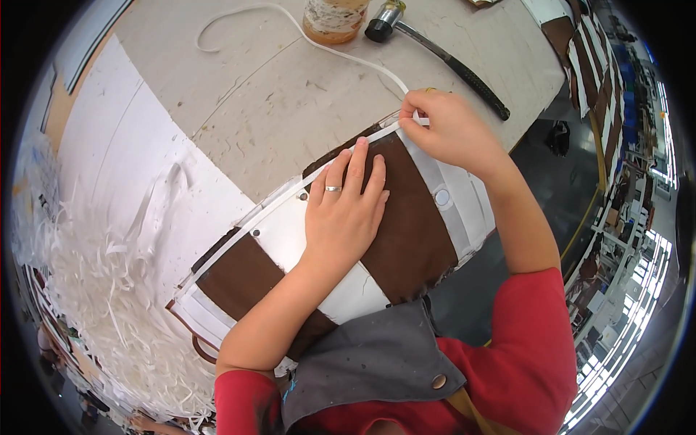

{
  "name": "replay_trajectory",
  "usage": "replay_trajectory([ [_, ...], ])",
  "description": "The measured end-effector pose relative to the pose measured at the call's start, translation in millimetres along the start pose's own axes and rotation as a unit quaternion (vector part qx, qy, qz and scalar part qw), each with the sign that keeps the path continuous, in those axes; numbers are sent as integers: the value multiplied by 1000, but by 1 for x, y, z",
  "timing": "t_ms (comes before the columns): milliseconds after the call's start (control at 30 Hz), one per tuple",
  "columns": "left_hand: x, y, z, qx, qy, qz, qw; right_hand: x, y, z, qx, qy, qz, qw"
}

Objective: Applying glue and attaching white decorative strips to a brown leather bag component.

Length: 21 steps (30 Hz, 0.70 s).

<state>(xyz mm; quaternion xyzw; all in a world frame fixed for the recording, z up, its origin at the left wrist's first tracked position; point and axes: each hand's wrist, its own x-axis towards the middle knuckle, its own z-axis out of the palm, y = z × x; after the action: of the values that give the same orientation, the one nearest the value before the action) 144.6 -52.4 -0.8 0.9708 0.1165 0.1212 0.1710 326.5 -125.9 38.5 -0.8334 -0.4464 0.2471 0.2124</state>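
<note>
A panel with wide brown and white bands (406, 210) lies slanted across the near edge of the table. Along its far edge runs a narrow white strip (279, 190), whose loose tail curls away over the tabletop. My left hand (346, 196), with a ring on one finger, rests flat on the panel, fingertips at the strip. At the panel's far right corner my right hand (446, 130) pinches the strip between thumb and forefinger. A round, light-coloured disc (441, 196) shows on the grey band at the right, and small dark holes sit near the strip.
A hammer (435, 54) with a black handle lies at the back, beside a stained jar (335, 18). A big heap of white strips (109, 304) fills the left side. More brown and white striped pieces (583, 61) hang at the far right table edge.
</note>
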Motion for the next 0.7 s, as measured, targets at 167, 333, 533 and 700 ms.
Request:
replay_trajectory([
  [167, 15, 10, -1, 6, 8, 35, 999, 0, -3, 10, -90, 42, -40, 994],
  [333, 14, 12, 15, -19, -19, 47, 999, 1, -1, 7, -101, 18, -44, 994],
  [533, 12, 16, 17, -31, -39, 43, 998, 13, -39, -18, -116, 17, -247, 962],
  [700, 16, 20, 20, -55, -18, 42, 997, 64, -87, -41, 14, 102, -423, 900],
])
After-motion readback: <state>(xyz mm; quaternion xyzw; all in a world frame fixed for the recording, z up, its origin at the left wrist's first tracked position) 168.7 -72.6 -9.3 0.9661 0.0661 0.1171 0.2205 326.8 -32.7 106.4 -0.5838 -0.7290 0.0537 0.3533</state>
